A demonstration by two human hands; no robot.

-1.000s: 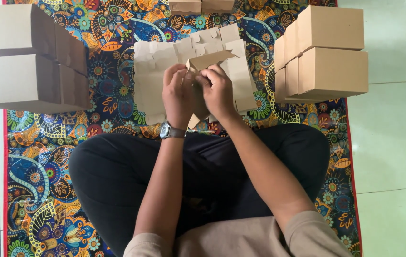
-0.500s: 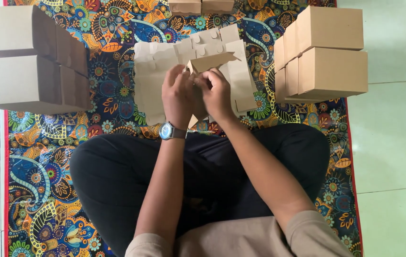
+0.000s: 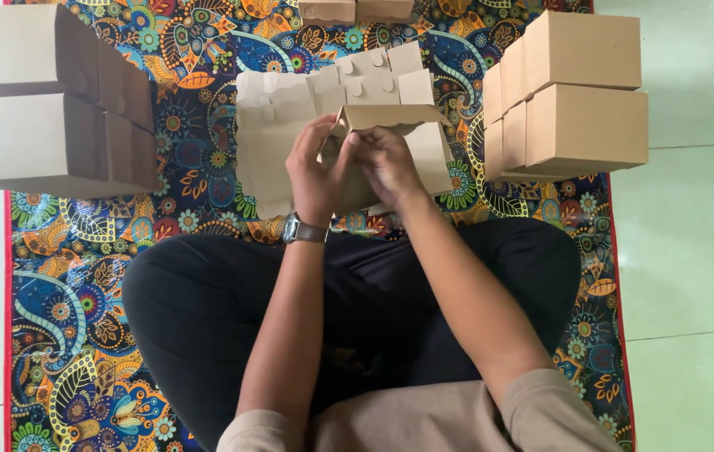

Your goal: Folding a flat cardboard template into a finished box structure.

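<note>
Both hands close on a half-folded cardboard box [image 3: 390, 134]: the left hand [image 3: 317, 167] has its grip narrow around the near left side, the right hand [image 3: 383, 161] pinches the flap under the top panel. Since half a second ago, the hands have barely shifted. The box sits above the flat cardboard blanks [image 3: 290, 117], mid-mat [image 3: 72, 276], between the box stacks [image 3: 574, 92].
</note>
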